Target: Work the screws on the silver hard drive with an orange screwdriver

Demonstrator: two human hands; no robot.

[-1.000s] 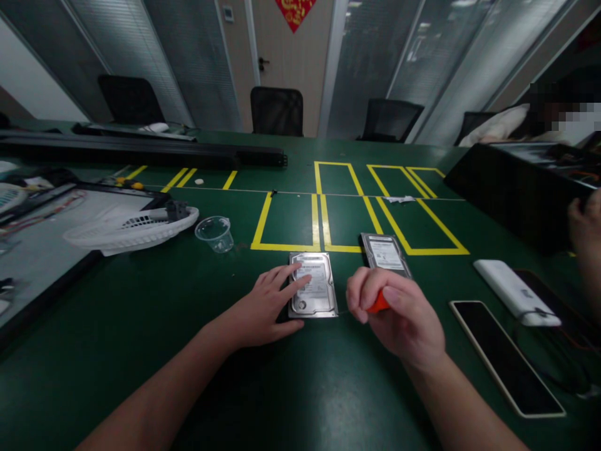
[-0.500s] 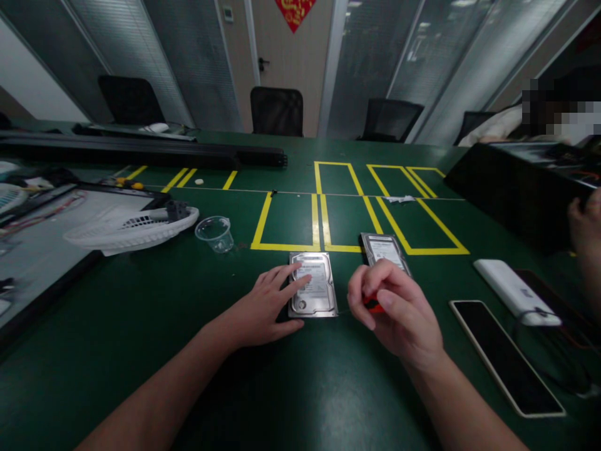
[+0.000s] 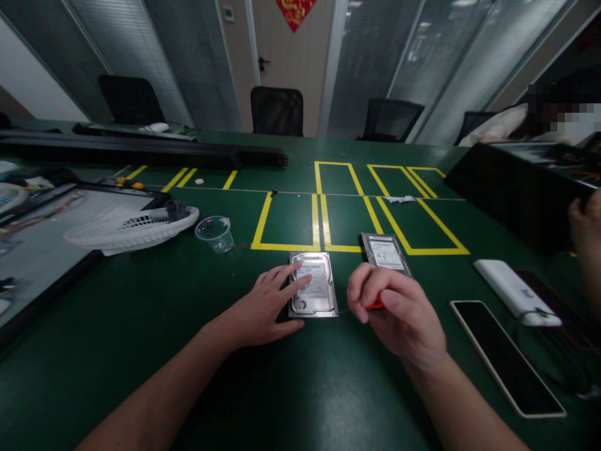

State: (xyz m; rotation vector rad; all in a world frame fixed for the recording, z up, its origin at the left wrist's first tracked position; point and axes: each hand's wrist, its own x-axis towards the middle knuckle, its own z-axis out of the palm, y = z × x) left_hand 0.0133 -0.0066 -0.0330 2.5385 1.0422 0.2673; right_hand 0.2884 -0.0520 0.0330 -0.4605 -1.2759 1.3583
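A silver hard drive (image 3: 319,294) with a white label lies flat on the green table. My left hand (image 3: 267,307) rests against its left side, index and middle fingers stretched over the label and the thumb near the front edge. My right hand (image 3: 399,307) is closed round a screwdriver with a red handle (image 3: 377,303), most of it hidden by the fingers. Its thin shaft points left, to the drive's front right corner; whether the tip sits in a screw cannot be made out. Just beyond my right hand lies a second hard drive (image 3: 382,249), partly covered by it.
A clear plastic cup (image 3: 216,235) and a white plastic basket (image 3: 136,232) stand to the left. Right are a phone (image 3: 507,357), a white power bank (image 3: 516,293) with a cable and a black case (image 3: 498,194). Another person's hand (image 3: 586,225) shows at the right edge.
My right hand has turned slightly at the wrist and its fingers have shifted round the screwdriver handle. My left hand and both drives have stayed in place.
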